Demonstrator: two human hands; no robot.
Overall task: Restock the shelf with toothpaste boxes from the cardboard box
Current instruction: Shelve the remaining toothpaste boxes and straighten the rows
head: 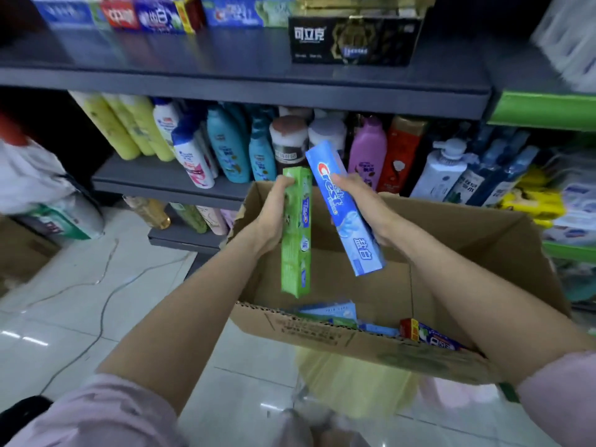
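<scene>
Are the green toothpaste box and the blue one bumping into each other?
Cannot tell. In the head view the top of the green box meets the edge of the blue box, but one may simply lie behind the other.

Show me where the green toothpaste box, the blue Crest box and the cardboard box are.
green toothpaste box [296, 233]: head view, middle of its front face, beside the left hand.
blue Crest box [345, 208]: head view, middle of its printed face.
cardboard box [309, 327]: head view, near rim's outer wall.
</scene>
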